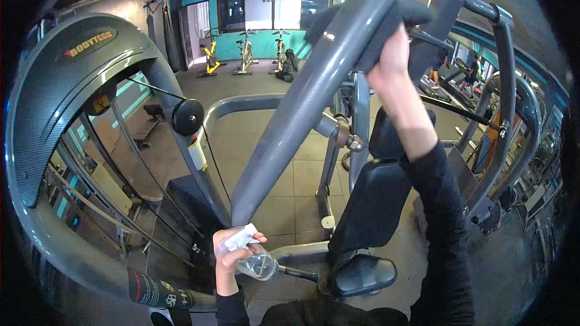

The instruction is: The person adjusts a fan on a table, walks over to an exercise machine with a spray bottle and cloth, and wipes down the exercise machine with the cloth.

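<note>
Left hand [228, 258] clamped round spray bottle [261, 266]; right hand [393, 60] at dark cloth [373, 47] beside bar [302, 108], fingers unclear; work underway, extent undeterminable

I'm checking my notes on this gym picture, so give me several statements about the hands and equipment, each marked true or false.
1. The left hand holds a clear spray bottle. True.
2. The right hand rests on the black seat at the bottom. False: it is raised near the upper part of the thick grey bar, against something dark.
3. The bottle's spray head is red. False: it is white.
4. Both sleeves are dark. True.
5. All three bikes by the far wall are yellow. False: only the leftmost in view is.
</note>
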Demonstrator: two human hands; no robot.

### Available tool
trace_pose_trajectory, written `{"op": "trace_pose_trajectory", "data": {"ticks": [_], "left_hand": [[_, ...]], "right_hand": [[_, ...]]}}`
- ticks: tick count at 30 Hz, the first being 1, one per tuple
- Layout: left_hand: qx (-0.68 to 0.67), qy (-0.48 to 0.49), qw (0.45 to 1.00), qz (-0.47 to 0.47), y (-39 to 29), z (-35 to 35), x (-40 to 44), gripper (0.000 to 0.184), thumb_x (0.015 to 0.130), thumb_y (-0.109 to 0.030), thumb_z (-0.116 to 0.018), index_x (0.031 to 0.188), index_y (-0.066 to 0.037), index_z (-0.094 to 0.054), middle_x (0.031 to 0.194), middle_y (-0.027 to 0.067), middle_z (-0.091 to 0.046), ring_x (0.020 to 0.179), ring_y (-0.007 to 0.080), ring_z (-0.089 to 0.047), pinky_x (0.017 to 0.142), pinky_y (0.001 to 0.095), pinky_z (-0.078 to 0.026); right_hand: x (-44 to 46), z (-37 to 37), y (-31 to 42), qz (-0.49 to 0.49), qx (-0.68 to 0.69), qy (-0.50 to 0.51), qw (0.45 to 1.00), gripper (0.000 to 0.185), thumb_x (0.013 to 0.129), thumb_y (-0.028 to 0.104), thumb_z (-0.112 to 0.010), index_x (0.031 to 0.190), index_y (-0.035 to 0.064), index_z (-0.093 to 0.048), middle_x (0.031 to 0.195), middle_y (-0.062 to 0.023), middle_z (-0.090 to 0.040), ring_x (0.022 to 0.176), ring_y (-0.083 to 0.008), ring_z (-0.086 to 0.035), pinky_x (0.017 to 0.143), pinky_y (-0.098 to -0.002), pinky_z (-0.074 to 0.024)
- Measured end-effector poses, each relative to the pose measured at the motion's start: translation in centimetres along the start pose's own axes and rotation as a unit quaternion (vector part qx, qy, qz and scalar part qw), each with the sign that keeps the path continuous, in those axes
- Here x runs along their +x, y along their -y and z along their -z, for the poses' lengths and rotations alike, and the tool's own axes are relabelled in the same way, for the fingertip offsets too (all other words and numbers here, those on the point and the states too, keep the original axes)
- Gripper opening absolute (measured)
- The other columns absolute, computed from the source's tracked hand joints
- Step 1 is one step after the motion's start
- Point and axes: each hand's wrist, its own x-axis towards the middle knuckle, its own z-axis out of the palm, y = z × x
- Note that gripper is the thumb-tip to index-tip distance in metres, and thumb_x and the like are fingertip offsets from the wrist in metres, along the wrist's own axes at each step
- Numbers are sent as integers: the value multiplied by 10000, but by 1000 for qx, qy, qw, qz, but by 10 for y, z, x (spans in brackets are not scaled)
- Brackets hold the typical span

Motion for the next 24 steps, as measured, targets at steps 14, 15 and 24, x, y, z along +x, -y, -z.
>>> {"op": "trace_pose_trajectory", "data": {"ticks": [14,15,24], "left_hand": [[-70,59,996,-17,13,11,2,463,486,-52,-570,901,134,-659,875,230,-684,675,239,-664,644,307,-539],[-67,64,996,-11,11,11,2,463,486,-52,-570,901,134,-659,875,230,-684,675,239,-664,644,307,-539],[-65,-1,998,0,8,4,3,501,399,-105,-517,788,202,-592,772,320,-643,597,376,-660,591,403,-581]], "right_hand": [[-72,-20,2,-177,-21,-39,983,399,995,334,-299,1117,68,-570,1051,-85,-649,954,-232,-623,895,-418,-476],[-60,-18,-3,-178,-33,-90,979,388,983,331,-339,1105,55,-583,1028,-93,-655,938,-248,-634,888,-427,-491],[83,4,35,-37,-10,-127,991,398,960,299,-282,994,30,-574,927,-177,-643,822,-309,-634,798,-473,-529]]}}
